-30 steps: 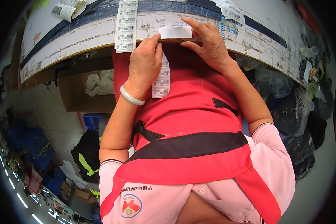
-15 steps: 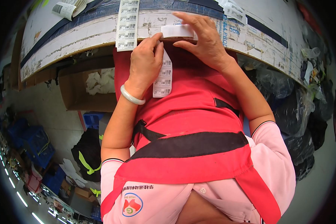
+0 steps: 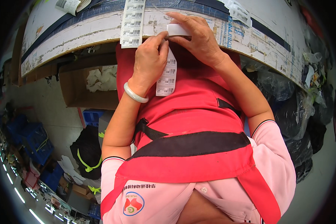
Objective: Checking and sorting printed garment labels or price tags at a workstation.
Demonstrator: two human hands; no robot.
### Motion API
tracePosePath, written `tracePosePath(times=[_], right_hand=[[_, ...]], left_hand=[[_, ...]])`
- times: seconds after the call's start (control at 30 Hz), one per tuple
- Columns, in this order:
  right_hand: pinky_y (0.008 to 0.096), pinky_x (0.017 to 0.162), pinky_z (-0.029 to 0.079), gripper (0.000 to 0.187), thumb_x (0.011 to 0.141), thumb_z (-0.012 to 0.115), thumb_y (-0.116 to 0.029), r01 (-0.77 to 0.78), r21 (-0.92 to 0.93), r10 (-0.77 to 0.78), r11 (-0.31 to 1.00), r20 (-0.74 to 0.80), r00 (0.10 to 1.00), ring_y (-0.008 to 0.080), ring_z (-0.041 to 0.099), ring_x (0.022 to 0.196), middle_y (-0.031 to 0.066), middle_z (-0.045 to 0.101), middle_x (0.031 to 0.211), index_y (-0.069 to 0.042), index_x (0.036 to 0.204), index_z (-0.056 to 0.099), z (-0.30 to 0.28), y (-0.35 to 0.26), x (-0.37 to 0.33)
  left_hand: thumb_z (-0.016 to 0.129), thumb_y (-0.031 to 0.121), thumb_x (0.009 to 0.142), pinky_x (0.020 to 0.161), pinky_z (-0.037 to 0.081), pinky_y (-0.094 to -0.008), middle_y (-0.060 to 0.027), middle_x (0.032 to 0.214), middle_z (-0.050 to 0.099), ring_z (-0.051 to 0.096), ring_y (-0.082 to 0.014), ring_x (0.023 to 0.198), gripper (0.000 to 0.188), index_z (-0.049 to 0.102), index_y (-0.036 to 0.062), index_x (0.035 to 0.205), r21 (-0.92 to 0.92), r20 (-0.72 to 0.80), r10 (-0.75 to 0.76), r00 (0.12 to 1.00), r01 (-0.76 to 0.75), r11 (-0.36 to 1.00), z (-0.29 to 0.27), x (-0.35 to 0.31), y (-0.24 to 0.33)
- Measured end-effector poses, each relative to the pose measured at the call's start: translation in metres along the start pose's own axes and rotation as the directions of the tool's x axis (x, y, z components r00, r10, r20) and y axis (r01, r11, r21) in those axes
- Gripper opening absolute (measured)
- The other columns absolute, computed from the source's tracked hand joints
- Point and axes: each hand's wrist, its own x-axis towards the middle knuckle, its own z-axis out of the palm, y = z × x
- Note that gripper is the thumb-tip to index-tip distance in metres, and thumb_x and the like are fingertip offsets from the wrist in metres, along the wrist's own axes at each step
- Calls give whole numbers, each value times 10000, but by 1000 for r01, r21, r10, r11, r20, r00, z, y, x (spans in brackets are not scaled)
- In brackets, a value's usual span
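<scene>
Barcode label strip (image 3: 166, 80) hanging below table's (image 3: 78, 37) near edge.
Left hand (image 3: 150, 58) pinching it; right hand (image 3: 206, 40) spread apart around white slip (image 3: 178, 30).

The right hand (image 3: 204, 40) has moved along the white strip (image 3: 178, 30) toward the left hand (image 3: 150, 59).

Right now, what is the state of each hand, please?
Left hand: closed, pinching the label strip.
Right hand: open around the white slip; grip unclear.

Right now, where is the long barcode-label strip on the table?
In the head view, left of centre, the label strip lies over the front edge of the table, beside the left hand and left of the white slip.
</scene>
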Motion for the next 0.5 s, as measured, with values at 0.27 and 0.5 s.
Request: tracePosePath(times=[0.27,0.5], right_hand=[[376,920,432,634,745,766,-192,-39,-7,39,999,43,998,273,598,1000,64,659,1056,-215,1326,515,-10,11,-7],[380,937,434,686,742,774,-190,-70,42,67,997,69,995,281,580,1040,72,648,1075,-215,1359,476,-20,9,-9]], left_hand=[[594,57,866,693,505,-393,-203,858,648,639,-355,773,216,636,-22,1063,-55,-19,-13,1000,12,998,1,0,0],[625,64,880,721,508,-283,-153,926,689,644,-174,761,278,639,-5,1148,-60,26,-97,995,98,993,-2,-4,-2]])
